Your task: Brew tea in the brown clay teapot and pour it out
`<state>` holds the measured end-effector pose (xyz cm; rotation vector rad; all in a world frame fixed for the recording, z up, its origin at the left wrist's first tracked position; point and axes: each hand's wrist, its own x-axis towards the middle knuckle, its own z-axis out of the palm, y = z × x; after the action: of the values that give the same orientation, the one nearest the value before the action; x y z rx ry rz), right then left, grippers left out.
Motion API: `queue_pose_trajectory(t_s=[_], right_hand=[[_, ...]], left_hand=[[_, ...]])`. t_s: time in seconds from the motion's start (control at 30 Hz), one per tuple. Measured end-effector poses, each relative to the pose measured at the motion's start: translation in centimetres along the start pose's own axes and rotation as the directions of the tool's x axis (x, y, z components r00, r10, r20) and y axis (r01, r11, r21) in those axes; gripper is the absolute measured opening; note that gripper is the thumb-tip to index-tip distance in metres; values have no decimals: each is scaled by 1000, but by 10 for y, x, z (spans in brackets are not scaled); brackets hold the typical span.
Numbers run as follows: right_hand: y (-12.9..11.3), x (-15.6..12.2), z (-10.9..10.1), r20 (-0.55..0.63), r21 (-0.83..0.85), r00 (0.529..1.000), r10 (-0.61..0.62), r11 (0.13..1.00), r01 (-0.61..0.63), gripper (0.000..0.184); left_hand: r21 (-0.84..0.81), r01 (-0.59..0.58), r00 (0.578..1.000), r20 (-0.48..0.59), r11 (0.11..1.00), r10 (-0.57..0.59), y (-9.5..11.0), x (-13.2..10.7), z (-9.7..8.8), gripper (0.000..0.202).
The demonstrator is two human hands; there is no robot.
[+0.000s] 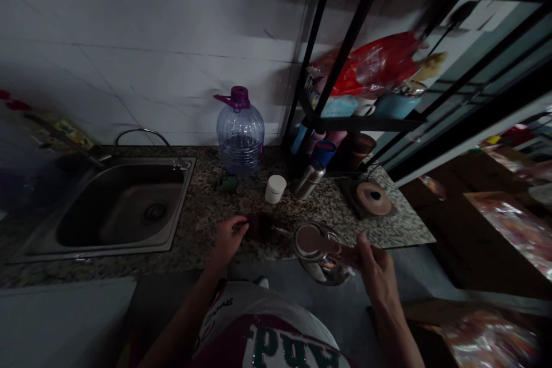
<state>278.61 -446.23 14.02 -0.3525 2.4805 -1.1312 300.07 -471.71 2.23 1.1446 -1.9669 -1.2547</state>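
My right hand point(378, 270) is closed around the handle of a shiny metal kettle point(319, 244), held at the counter's front edge. The kettle's spout points left, toward a dark brown vessel point(261, 227) on the counter. My left hand point(229, 237) has its fingers curled at the vessel's left side and seems to grip it there. Dim light blurs the vessel's shape, and its contents cannot be made out. Behind it stands a white lidded jar point(275, 189), with a metal flask point(309, 180) leaning to its right.
A steel sink point(172, 230) with a curved tap point(146, 131) lies left. A large clear bottle point(240, 132) with a purple cap stands by the wall. Toward the right are a black rack point(371, 124), a round lidded pot point(373, 198) and cardboard boxes point(457, 230).
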Motion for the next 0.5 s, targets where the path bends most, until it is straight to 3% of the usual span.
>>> queue_pose_trajectory(t_s=[0.23, 0.5], right_hand=[[6, 3, 2, 8, 19, 998, -57, 998, 57, 64], [-3, 1, 2, -5, -24, 1000, -17, 1000, 16, 69]], left_hand=[[-16, 10, 1000, -2, 1000, -10, -3, 1, 0, 26], [-17, 14, 1000, -1, 1000, -14, 2, -2, -1, 25]])
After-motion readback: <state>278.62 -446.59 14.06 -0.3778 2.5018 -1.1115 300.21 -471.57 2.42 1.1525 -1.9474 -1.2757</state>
